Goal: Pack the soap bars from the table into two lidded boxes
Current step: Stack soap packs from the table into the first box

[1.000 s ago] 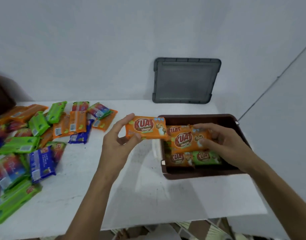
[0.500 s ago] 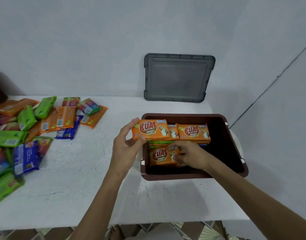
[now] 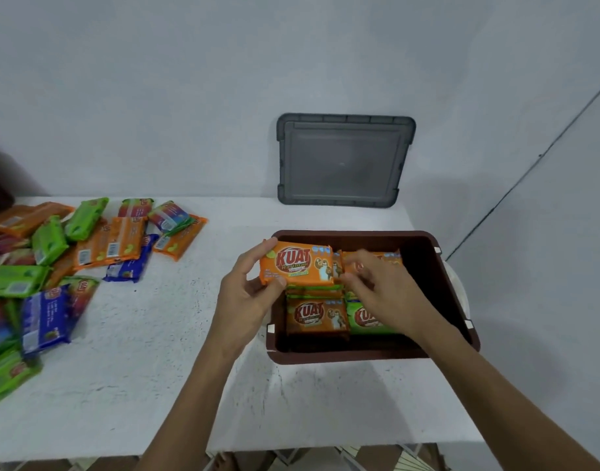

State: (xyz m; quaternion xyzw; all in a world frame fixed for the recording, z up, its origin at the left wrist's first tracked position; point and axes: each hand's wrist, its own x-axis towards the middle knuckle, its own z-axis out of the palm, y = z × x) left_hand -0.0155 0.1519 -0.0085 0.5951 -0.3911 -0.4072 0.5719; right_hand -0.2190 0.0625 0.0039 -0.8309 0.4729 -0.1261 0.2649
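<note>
Right now an orange plastic-wrapped soap bar printed "KUAT" [image 3: 300,266] is held face up over the near-left part of the dark brown rectangular plastic box [image 3: 455,294], pinched at its left end by the left hand [image 3: 249,294], thumb below and fingers curled over the top edge. That end-on grip leaves the bar's right side free, probably so it can be slid down beside the others. The right hand [image 3: 381,290] reaches into the box with fingers bent, touching a second orange bar [image 3: 390,258] at the back; whether it actually grips that bar or only nudges it into line cannot be told. Below them, an orange wrapped bar [image 3: 315,316] and a green wrapped bar [image 3: 366,317] lie flat side by side on the box floor, apparently packed in rows to save space. Behind the box, a grey plastic lid [image 3: 342,161] leans against the wall, out of the way until filling ends. Well to the left on the white table [image 3: 155,351], a loose heap of green, orange and blue wrapped bars [image 3: 87,239] awaits packing, so the task looks far from finished.
</note>
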